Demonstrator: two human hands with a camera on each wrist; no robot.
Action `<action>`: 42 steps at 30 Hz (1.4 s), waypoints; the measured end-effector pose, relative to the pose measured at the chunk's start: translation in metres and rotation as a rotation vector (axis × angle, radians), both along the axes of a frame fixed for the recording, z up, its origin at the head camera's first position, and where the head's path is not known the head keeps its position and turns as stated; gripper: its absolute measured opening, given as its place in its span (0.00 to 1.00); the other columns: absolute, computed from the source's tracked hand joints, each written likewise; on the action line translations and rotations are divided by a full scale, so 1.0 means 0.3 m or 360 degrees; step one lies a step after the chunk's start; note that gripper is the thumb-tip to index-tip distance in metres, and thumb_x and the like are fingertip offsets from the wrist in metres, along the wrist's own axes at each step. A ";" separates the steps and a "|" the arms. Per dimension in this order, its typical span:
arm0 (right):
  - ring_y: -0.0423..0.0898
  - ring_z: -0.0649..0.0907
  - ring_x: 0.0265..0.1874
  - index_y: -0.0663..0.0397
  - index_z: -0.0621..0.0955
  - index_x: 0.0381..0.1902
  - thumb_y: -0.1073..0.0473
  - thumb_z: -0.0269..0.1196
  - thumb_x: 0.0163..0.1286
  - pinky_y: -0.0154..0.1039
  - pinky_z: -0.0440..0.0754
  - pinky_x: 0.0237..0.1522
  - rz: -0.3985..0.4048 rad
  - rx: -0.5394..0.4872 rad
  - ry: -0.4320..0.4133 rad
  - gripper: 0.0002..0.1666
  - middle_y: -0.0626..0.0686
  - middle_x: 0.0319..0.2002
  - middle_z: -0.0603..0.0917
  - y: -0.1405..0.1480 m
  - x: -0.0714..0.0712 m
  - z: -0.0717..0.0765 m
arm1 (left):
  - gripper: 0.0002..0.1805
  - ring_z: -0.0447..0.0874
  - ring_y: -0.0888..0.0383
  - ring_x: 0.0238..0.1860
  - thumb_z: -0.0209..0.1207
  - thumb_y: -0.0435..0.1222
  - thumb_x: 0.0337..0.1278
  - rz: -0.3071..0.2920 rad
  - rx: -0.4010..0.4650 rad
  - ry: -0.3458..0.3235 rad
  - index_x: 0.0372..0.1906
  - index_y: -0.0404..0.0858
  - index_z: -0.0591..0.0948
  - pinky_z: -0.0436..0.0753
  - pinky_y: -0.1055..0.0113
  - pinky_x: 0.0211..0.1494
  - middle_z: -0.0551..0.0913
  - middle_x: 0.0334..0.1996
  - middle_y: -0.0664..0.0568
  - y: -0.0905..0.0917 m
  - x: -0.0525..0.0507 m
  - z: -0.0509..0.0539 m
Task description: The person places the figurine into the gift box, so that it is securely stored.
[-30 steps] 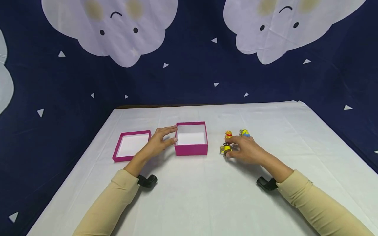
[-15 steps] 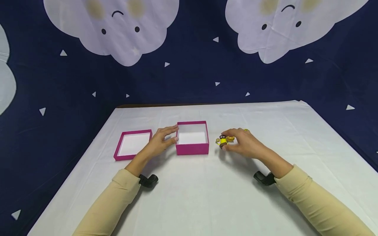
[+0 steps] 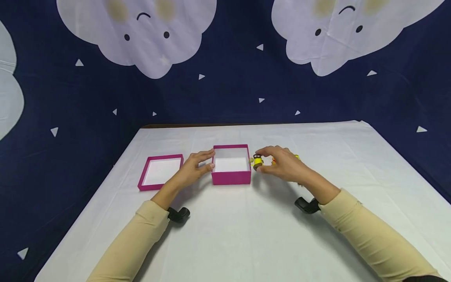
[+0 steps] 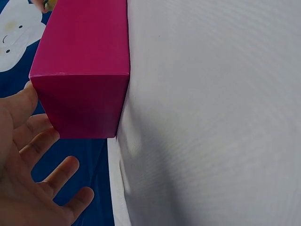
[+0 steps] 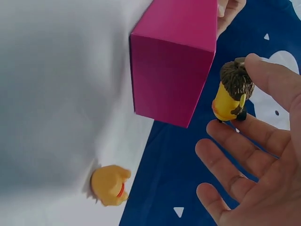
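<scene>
Yellow figurine (image 5: pixel 226 102), between right fingers (image 5: pixel 265 133), beside pink box (image 5: pixel 171 80)

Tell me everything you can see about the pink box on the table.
The pink box stands upright on the white cloth, open at the top. It is squarish, with smooth, flat outer walls and crisp corners, white inside, and looks like cardboard. Only white surfaces show in its interior. The left hand touches its left side. At its right, the right hand holds a small yellow figure.
</scene>
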State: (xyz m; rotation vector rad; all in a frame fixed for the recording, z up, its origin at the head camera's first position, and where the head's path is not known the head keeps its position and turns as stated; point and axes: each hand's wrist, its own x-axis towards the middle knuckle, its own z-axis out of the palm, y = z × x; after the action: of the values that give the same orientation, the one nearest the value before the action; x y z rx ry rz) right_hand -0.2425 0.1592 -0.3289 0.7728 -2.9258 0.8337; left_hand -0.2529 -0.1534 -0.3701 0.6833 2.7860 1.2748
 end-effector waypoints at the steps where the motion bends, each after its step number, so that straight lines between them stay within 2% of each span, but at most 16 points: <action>1: 0.53 0.77 0.50 0.46 0.75 0.59 0.48 0.68 0.58 0.50 0.66 0.56 0.0007 -0.0007 0.0001 0.31 0.54 0.53 0.81 -0.006 -0.003 0.002 | 0.28 0.57 0.46 0.68 0.57 0.41 0.63 0.0004 -0.0004 -0.0007 0.66 0.37 0.68 0.61 0.45 0.70 0.64 0.71 0.52 0.000 -0.001 -0.001; 8: 0.52 0.77 0.56 0.48 0.75 0.60 0.48 0.68 0.58 0.51 0.63 0.61 0.0061 -0.0033 0.0015 0.32 0.51 0.54 0.81 -0.054 -0.029 0.009 | 0.28 0.57 0.45 0.68 0.57 0.40 0.63 0.0005 -0.0015 -0.0009 0.67 0.38 0.68 0.60 0.44 0.70 0.64 0.71 0.52 0.001 0.000 0.000; 15: 0.51 0.77 0.54 0.50 0.75 0.60 0.49 0.69 0.57 0.51 0.64 0.60 0.0096 -0.0045 0.0026 0.33 0.51 0.54 0.81 -0.109 -0.055 0.016 | 0.29 0.58 0.47 0.68 0.57 0.42 0.63 0.0019 -0.0012 -0.0035 0.67 0.39 0.68 0.62 0.45 0.69 0.64 0.71 0.54 0.002 0.003 0.005; 25: 0.53 0.79 0.52 0.52 0.76 0.59 0.49 0.68 0.57 0.51 0.68 0.57 0.0146 0.0010 0.0041 0.32 0.53 0.52 0.82 -0.193 -0.094 0.013 | 0.28 0.57 0.47 0.69 0.57 0.41 0.63 0.0038 -0.0016 -0.0053 0.67 0.38 0.68 0.59 0.44 0.71 0.64 0.71 0.54 0.004 -0.003 0.004; 31: 0.53 0.79 0.55 0.52 0.76 0.59 0.49 0.68 0.58 0.53 0.68 0.61 0.0169 0.0038 -0.0002 0.32 0.54 0.54 0.82 -0.231 -0.109 0.005 | 0.28 0.58 0.47 0.68 0.56 0.42 0.63 0.0042 -0.0036 -0.0053 0.67 0.39 0.68 0.60 0.45 0.70 0.64 0.71 0.55 0.004 -0.006 0.002; 42: 0.51 0.79 0.55 0.51 0.76 0.59 0.47 0.68 0.57 0.51 0.70 0.63 0.0176 0.0050 -0.0061 0.32 0.54 0.53 0.82 -0.277 -0.130 -0.025 | 0.28 0.57 0.47 0.69 0.57 0.41 0.63 0.0023 -0.0022 -0.0042 0.66 0.39 0.69 0.59 0.44 0.71 0.64 0.71 0.54 0.004 0.001 0.007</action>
State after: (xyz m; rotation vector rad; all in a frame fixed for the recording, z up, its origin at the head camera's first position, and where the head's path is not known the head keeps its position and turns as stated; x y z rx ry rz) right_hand -0.2816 0.0761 -0.3362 0.9389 -2.9598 0.8203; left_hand -0.2526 -0.1522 -0.3681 0.6422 2.7806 1.2566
